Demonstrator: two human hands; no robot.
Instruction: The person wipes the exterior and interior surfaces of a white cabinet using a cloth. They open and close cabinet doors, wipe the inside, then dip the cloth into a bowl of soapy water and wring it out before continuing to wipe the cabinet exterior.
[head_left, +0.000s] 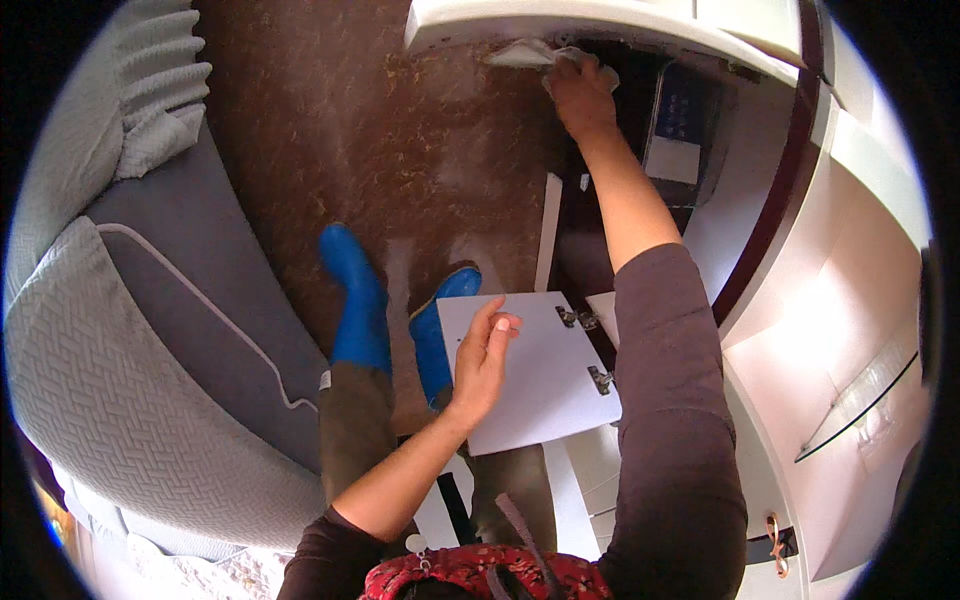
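Note:
A crumpled white cloth (523, 54) is bunched in my right hand (582, 91), which reaches out at the top of the view, by the lower edge of a white panel (600, 16). Beneath that arm lies an open dark cabinet space, with a blue and white package (679, 112) inside, right of the hand. My left hand (482, 360) is over a white cabinet door (547, 375), its fingers loosely curled and nothing seen in them; whether it touches the door I cannot tell. Metal hinges (577, 317) show along the door's right side.
Blue boots (351, 281) stand on the brown patterned floor (300, 112). At left is a grey couch or bed (202, 247) with a quilted light cover (135, 390) and a pale cord (217, 304). A glass shelf (859, 405) and gold-coloured scissors (778, 545) are at right.

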